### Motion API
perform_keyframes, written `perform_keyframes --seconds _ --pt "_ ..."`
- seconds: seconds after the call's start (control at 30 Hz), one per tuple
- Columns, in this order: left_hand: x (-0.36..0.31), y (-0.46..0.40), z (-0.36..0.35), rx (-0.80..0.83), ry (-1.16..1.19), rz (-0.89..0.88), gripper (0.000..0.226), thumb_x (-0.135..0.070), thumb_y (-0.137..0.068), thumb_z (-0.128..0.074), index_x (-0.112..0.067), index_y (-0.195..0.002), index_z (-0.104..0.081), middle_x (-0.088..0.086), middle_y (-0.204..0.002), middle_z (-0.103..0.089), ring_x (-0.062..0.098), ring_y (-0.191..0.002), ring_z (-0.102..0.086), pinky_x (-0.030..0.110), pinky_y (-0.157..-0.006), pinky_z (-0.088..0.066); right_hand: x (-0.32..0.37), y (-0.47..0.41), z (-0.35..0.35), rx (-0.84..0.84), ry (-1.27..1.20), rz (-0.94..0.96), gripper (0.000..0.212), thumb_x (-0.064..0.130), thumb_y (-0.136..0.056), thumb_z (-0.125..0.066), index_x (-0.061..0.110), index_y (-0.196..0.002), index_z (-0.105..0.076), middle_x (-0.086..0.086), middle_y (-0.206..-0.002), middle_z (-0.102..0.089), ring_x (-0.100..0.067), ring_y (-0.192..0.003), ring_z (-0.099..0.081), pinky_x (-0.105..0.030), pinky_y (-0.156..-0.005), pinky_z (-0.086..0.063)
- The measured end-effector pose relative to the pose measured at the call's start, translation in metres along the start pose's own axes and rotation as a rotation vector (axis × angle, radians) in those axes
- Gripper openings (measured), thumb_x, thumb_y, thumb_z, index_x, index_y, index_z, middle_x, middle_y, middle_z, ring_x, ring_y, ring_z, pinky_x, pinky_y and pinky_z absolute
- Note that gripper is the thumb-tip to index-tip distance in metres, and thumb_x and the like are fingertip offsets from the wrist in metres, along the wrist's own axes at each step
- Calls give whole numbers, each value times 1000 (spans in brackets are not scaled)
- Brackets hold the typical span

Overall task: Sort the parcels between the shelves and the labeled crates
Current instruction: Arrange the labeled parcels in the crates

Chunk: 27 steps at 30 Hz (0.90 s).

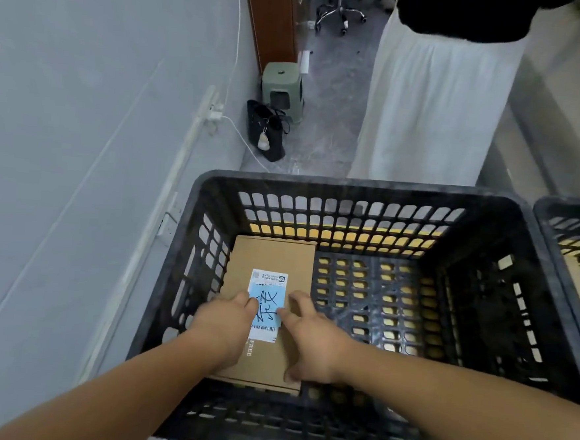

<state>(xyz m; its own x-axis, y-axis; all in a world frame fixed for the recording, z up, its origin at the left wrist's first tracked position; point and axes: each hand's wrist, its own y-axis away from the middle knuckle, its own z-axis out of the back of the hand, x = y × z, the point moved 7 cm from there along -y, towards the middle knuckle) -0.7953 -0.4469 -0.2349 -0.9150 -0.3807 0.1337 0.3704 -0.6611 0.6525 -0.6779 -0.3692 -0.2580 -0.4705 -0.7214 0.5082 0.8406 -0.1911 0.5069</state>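
A flat brown cardboard parcel [272,263] lies on the floor of a black slatted plastic crate [359,187], against its left wall. The parcel carries a white shipping label with a blue handwritten sticker [269,302]. My left hand [226,323] rests on the parcel's top, fingertips at the left edge of the sticker. My right hand [309,341] lies spread on the parcel, fingertips at the sticker's right edge and thumb near the parcel's near right corner. Neither hand is curled round anything.
A second black crate [576,233] stands directly to the right with something brown inside. A person in a long white skirt [437,103] stands just beyond the crate. A grey wall runs along the left; a black bag [265,132] and green stool [282,85] sit on the floor.
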Motion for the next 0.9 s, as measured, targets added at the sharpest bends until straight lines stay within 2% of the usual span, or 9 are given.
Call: perform_keyframes --seconds 0.1,0.23,0.4,0.6,0.77,0.9 --pt "1 0 6 -3 -35 3 65 -26 -86 -66 -23 -144 -37 0 -133 -46 26 -120 -46 40 -94 -52 -2 1 6 33 76 31 115 46 -77 -86 22 -163 -14 6 -161 4 -37 -136 -45 -41 -115 -42" --pt "2 8 12 -17 24 -58 87 -37 -83 -69 -27 -156 -22 -2 -147 -39 25 -132 -41 41 -102 -47 0 16 34 26 130 25 118 54 -77 -84 27 -164 -9 1 -164 -9 -34 -144 -37 -43 -118 -38" --pt "-5 34 47 -167 90 -109 101 -53 -80 -71 -30 -159 -13 -4 -162 -27 23 -142 -34 44 -110 -42 13 59 83 -143 179 -69 109 53 -81 -81 30 -163 -13 -2 -171 -10 -34 -152 -26 -50 -120 -34" --pt "-21 70 94 -374 70 -220 96 -69 -80 -64 -34 -157 -18 -7 -163 -27 21 -146 -31 43 -118 -30 15 119 115 -321 159 -185 109 58 -80 -79 39 -163 -9 8 -172 -5 -29 -157 -12 -51 -125 -21" --pt "-52 96 125 -467 76 -322 98 -77 -78 -58 -35 -158 -19 -7 -165 -24 19 -150 -23 42 -122 -25 6 179 123 -443 47 -270 113 61 -78 -78 39 -162 -7 9 -172 -6 -24 -157 -10 -52 -126 -19" --pt "-92 119 146 -504 45 -389 96 -77 -79 -57 -36 -158 -19 -6 -165 -24 19 -150 -23 42 -122 -25 -1 228 128 -506 57 -325 107 62 -80 -76 35 -163 -12 9 -172 -10 -23 -157 -13 -49 -126 -20"
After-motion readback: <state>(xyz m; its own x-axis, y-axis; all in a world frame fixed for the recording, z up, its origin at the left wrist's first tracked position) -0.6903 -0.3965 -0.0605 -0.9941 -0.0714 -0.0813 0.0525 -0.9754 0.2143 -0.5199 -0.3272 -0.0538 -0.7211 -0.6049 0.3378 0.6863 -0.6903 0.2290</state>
